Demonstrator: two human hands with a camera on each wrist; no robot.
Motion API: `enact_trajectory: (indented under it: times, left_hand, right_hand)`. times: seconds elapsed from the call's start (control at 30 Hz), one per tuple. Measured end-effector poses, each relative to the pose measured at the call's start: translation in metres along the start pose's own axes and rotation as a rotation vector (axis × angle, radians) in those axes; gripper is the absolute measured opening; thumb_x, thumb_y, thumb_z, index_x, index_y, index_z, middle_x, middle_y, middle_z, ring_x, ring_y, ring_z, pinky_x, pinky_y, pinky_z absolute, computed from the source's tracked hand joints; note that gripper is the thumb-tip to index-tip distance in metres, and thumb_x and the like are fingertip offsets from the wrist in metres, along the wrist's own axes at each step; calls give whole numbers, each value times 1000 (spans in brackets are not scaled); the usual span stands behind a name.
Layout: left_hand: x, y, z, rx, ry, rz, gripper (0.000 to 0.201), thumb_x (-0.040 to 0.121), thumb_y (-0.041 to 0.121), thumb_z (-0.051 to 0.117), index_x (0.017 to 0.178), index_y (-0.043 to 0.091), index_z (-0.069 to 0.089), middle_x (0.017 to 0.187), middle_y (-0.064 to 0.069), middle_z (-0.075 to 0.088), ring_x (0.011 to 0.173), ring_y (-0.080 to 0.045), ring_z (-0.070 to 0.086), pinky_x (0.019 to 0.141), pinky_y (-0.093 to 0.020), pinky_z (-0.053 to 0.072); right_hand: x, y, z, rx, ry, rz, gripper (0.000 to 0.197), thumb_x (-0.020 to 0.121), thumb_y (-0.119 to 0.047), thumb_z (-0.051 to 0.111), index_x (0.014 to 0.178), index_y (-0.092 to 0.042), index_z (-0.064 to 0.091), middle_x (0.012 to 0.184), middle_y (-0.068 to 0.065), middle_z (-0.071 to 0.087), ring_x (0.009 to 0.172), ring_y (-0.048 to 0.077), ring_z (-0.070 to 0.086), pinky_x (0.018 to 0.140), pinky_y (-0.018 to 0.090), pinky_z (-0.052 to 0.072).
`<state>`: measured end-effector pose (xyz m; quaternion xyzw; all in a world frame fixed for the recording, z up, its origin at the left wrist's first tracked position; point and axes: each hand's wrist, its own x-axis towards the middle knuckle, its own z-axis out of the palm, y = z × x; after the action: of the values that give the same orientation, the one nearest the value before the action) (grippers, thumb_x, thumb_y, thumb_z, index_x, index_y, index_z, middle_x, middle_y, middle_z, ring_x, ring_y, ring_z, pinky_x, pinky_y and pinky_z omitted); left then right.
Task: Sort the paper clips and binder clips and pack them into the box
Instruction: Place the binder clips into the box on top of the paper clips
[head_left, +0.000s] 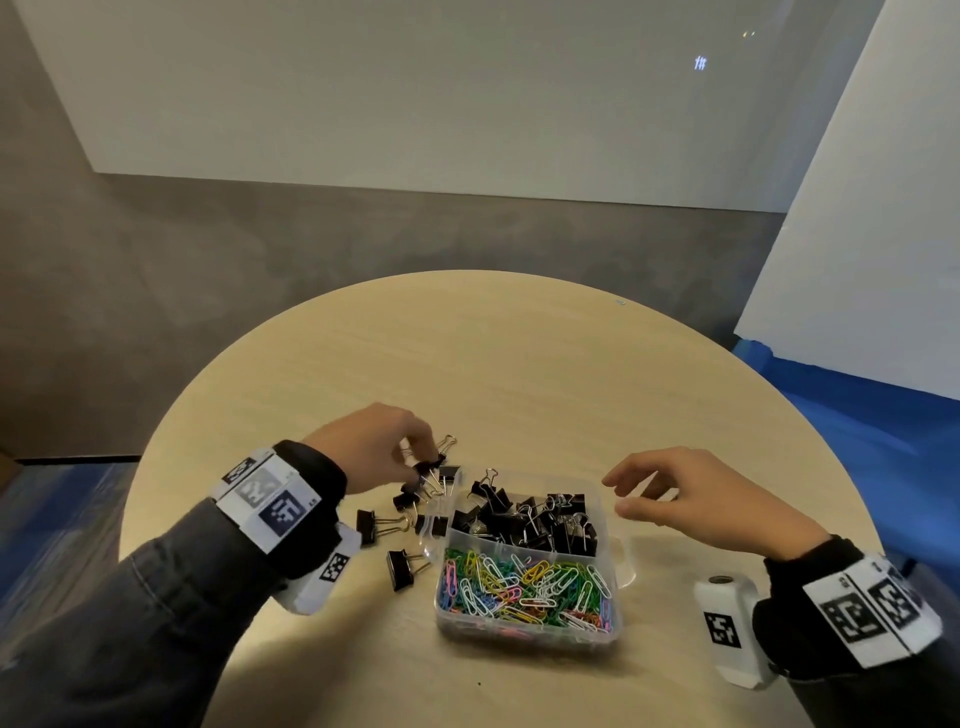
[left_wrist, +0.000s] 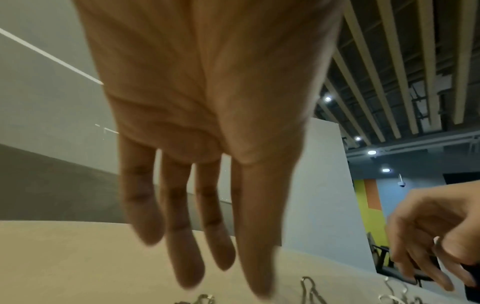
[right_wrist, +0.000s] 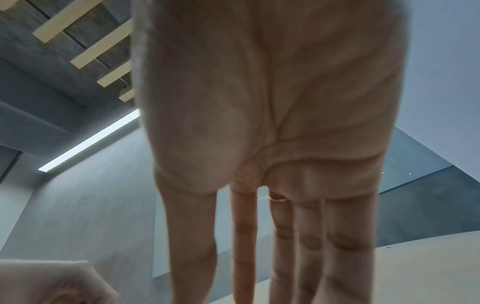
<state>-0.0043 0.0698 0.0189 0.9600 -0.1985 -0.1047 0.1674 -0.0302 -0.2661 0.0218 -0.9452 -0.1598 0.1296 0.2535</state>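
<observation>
Nearest me, the grey left sleeve (head_left: 171, 597) leads up to my left hand (head_left: 382, 447), which pinches a binder clip (head_left: 434, 464) out of the loose cluster just left of the box (head_left: 615, 558). The box's far compartment holds the black binder clips (head_left: 530, 517) and the near one the coloured paper clips (head_left: 524, 587), so the sort looks mostly done. A few stray clips (head_left: 400, 569) lie on the table (head_left: 519, 364) beside the left wall, presumably the last to go in. My right hand (head_left: 696, 499) hovers at the box's far right corner, fingers loosely spread and holding nothing. I judge it is there to steady the box.
</observation>
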Motion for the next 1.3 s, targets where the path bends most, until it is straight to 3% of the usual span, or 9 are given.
enact_trajectory:
  times: [0.1, 0.2, 0.37, 0.53, 0.77, 0.93, 1.03, 1.2, 1.3]
  left_hand:
    - [-4, -3, 9, 75, -243, -126, 48, 72, 39, 78, 114, 33, 55, 109, 9, 50, 94, -11, 54, 77, -26, 46]
    - [-1, 7, 25, 127, -328, -128, 62, 70, 37, 80, 122, 29, 49, 119, 6, 47, 99, -14, 51, 77, -26, 43]
    - [7, 12, 39, 172, -196, -99, 38, 79, 22, 70, 115, 25, 56, 112, 3, 55, 100, -17, 55, 80, -30, 49]
    - [4, 13, 38, 215, -131, -74, 14, 82, 23, 64, 96, 27, 62, 92, 9, 59, 89, -16, 59, 67, -27, 44]
    - [3, 7, 29, 239, -136, -52, 21, 79, 32, 68, 99, 33, 59, 102, 11, 48, 87, -9, 51, 58, -21, 33]
    - [2, -3, 18, 129, -94, -82, 18, 77, 33, 71, 91, 35, 59, 113, 10, 42, 93, -10, 59, 73, -31, 52]
    - [2, -8, 14, 62, -66, -57, 17, 78, 32, 70, 90, 32, 59, 117, 12, 44, 97, -9, 57, 79, -31, 52]
    - [5, -5, 12, -89, -1, 38, 17, 81, 32, 69, 86, 29, 52, 108, 7, 61, 91, 0, 57, 69, -19, 47]
    - [6, 2, 17, -109, 68, 75, 21, 82, 32, 71, 92, 20, 57, 99, 7, 55, 83, 3, 54, 66, -10, 42]
  right_hand:
    - [1, -1, 11, -46, -173, 67, 56, 74, -48, 76, 124, -43, 50, 116, -15, 55, 90, 2, 64, 80, 21, 51]
    - [3, -4, 23, -91, -258, 66, 70, 73, -52, 75, 133, -44, 42, 125, -11, 49, 96, 6, 61, 85, 24, 50]
    - [7, 2, 32, -89, -252, 38, 57, 75, -53, 72, 126, -45, 48, 130, -6, 52, 96, 0, 53, 88, 25, 45]
    - [7, 3, 32, -67, -263, 49, 54, 74, -55, 72, 122, -49, 47, 129, -6, 52, 97, 5, 60, 87, 26, 47]
    - [8, 6, 32, -60, -263, 55, 53, 74, -57, 72, 120, -51, 47, 128, -6, 53, 95, 6, 60, 87, 27, 47]
    - [8, 5, 33, -55, -261, 55, 52, 75, -55, 71, 122, -49, 48, 129, -6, 52, 97, 5, 57, 86, 25, 45]
    - [8, 5, 33, -54, -257, 49, 53, 77, -53, 71, 124, -47, 49, 129, -6, 52, 96, 1, 51, 84, 24, 42]
    - [9, 5, 33, -59, -255, 42, 52, 78, -51, 70, 125, -45, 48, 128, -6, 52, 92, -2, 47, 82, 24, 38]
    - [9, 6, 34, -59, -253, 42, 53, 78, -52, 70, 126, -45, 48, 128, -7, 52, 94, 0, 47, 82, 24, 38]
